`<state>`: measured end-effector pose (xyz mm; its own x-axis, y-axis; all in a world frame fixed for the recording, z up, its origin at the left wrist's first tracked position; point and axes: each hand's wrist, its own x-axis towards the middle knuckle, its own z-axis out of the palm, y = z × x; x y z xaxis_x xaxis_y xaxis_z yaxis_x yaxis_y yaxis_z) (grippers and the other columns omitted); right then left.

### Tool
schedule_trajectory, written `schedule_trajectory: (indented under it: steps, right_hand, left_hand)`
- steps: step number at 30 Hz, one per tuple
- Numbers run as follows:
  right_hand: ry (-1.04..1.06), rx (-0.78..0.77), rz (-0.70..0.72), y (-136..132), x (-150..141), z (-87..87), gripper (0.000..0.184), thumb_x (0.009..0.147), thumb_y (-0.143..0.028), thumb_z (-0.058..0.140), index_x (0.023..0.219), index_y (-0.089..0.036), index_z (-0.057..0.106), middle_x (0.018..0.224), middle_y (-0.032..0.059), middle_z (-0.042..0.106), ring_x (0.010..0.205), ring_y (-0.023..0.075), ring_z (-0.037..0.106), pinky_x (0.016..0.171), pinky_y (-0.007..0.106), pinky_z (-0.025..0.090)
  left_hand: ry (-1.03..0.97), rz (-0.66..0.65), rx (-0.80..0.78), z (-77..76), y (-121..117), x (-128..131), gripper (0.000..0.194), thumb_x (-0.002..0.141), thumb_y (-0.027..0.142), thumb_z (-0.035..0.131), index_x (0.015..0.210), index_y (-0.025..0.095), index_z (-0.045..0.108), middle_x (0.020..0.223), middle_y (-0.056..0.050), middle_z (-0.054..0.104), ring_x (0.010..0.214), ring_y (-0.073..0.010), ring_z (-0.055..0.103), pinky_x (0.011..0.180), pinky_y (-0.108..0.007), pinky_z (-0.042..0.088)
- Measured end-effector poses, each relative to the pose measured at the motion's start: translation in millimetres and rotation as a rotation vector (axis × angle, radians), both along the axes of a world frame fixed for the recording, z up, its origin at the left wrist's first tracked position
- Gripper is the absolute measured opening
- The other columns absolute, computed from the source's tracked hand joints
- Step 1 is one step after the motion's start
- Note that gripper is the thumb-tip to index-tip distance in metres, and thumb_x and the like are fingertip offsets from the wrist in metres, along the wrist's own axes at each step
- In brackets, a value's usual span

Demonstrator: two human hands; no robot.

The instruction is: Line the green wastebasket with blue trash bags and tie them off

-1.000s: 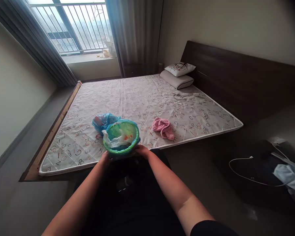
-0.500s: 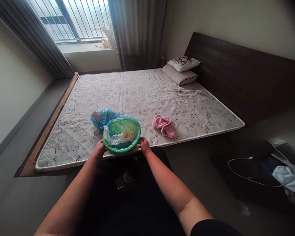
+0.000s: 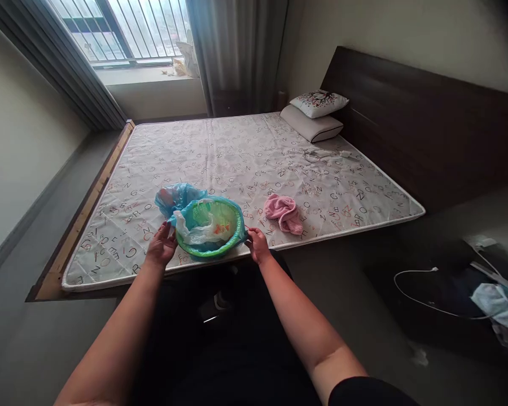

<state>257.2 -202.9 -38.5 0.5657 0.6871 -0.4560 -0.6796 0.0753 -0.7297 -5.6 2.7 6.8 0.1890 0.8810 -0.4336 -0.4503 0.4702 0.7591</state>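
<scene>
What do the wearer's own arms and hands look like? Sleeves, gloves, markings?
Left hand and right hand are bare: no gloves, watch or markings visible. A short black fabric sleeve ends above the right elbow; the left sleeve is out of frame.

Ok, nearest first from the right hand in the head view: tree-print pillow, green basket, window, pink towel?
1. Green basket, just left of the right hand
2. Pink towel, slightly right
3. Tree-print pillow, by the headboard
4. Window, beyond the mattress
</scene>
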Motion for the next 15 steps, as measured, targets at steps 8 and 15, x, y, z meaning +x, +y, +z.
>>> schedule_trajectory:
  steps: [8,15]
  right_hand:
    - [0.030,0.185,0.026,-24,0,36.6,0.026,0.071,-0.033,0.077,0.079,-0.023,0.055,0.078,-0.0036,0.061,0.075,0.0122,0.058,0.072,0.024,0.052]
    - [-0.074,-0.012,-0.010,-22,-3,47.1,0.028,0.070,-0.038,0.079,0.083,-0.024,0.059,0.074,-0.0033,0.064,0.070,0.0134,0.059,0.064,0.024,0.050]
  left_hand:
    - [0.081,-0.168,0.041,23.8,-14,-19,0.035,0.088,0.013,0.078,0.120,0.024,0.068,0.104,-0.005,0.077,0.087,-0.0198,0.076,0.075,-0.031,0.063]
    - [0.319,-0.024,-0.155,-21.4,-43,-23,0.031,0.091,0.013,0.069,0.119,0.025,0.060,0.101,-0.004,0.070,0.076,-0.0140,0.070,0.073,-0.027,0.059]
